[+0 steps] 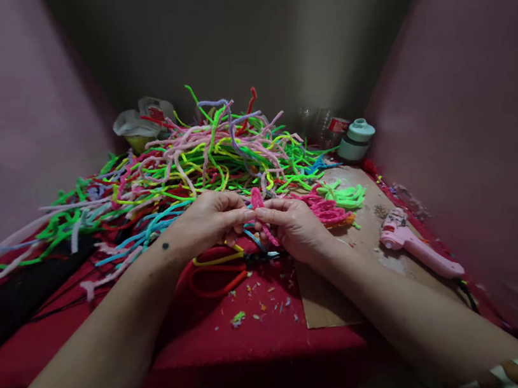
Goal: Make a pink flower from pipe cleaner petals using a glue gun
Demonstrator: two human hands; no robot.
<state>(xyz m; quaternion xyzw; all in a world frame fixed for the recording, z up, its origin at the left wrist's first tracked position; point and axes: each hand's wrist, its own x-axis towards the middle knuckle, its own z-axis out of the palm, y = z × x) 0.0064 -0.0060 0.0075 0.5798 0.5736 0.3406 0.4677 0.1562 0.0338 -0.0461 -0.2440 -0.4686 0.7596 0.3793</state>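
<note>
Between both hands is a bent pink pipe cleaner [257, 198], with a looped end pointing up and a tail hanging below. My left hand [222, 213] pinches it from the left, thumb and forefinger together. From the right, my right hand [291, 221] closes its fingers round it, thumb tip close to the left thumb. Just behind the right hand lies a bundle of darker pink pipe cleaners [322, 208], with a bright green bundle [348, 195] beyond. Below the hands rest red-and-yellow-handled scissors [217, 283], their blades partly hidden.
A large tangled heap of coloured pipe cleaners [226, 151] covers the back and left. A pink glue gun [418, 245] lies on cardboard [325, 306] at right. A pale green bottle [357, 140] stands behind. Fluff scraps dot the red cloth [262, 342]; walls close in both sides.
</note>
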